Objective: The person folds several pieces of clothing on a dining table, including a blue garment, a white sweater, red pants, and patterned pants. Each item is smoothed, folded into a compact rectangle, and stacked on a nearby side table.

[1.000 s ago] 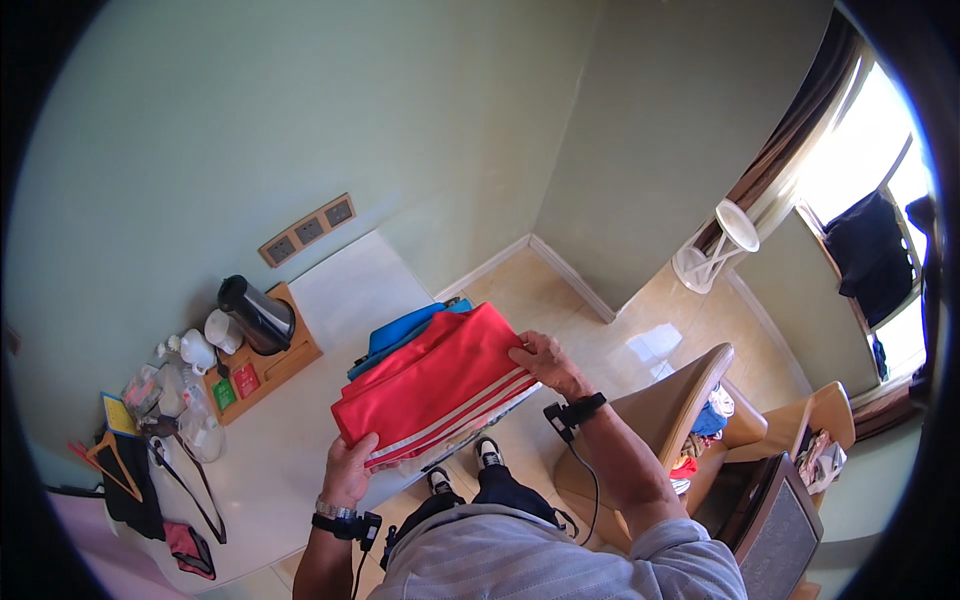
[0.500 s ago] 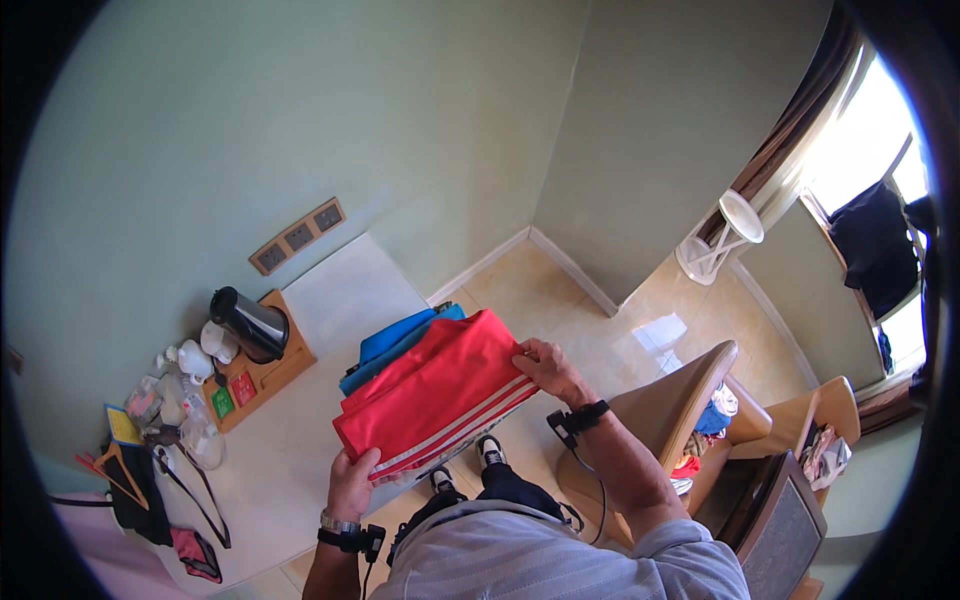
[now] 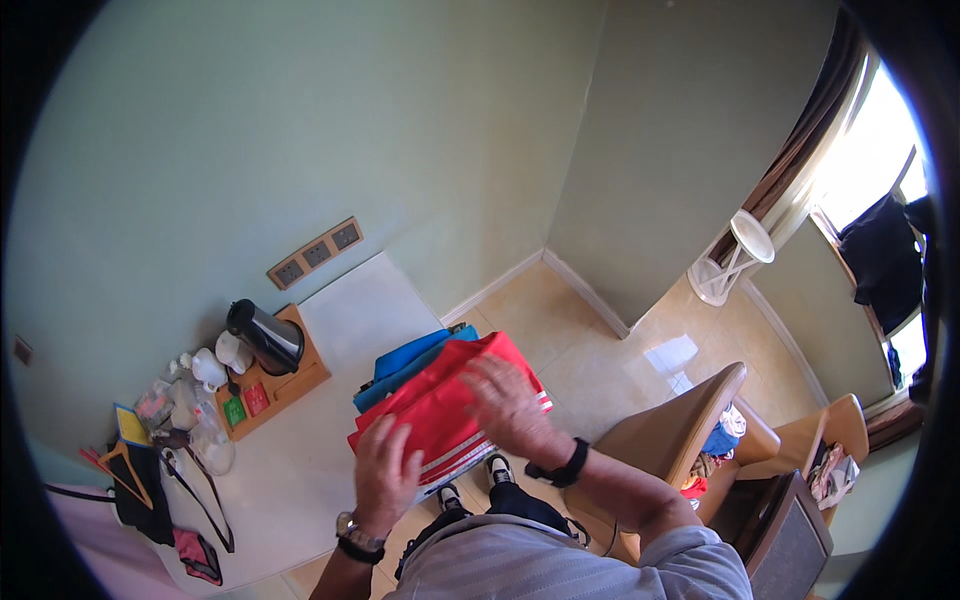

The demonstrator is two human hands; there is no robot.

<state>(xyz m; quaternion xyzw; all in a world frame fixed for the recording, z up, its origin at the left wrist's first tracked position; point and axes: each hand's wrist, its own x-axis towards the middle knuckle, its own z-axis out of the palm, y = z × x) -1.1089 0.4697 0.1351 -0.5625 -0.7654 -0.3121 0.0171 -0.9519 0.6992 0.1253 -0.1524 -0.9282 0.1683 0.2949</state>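
Observation:
A folded red garment with white stripes (image 3: 432,398) lies at the near edge of a white table (image 3: 352,305), partly over a pile of folded blue clothes (image 3: 405,370). My left hand (image 3: 386,475) is over its left near corner, fingers apart and raised. Across its right half reaches my right hand (image 3: 508,405), fingers stretched out and slightly blurred. Neither hand grips the cloth. Whether the fingertips touch it I cannot tell. Both hands cover parts of the striped edge.
Left on the table are a wooden tray (image 3: 312,372) with a black kettle (image 3: 265,335), white cups (image 3: 210,368), plastic bags (image 3: 212,445), a dark strap (image 3: 205,510) and a wooden hanger (image 3: 128,475). To my right, a tan chair (image 3: 650,425) holds clothes (image 3: 722,435). A white stool (image 3: 735,255) stands farther off.
Both hands have let go of the red garment's striped edge and moved inward over it. The garment now lies lower and flatter against the pile. The whole view has shifted slightly.

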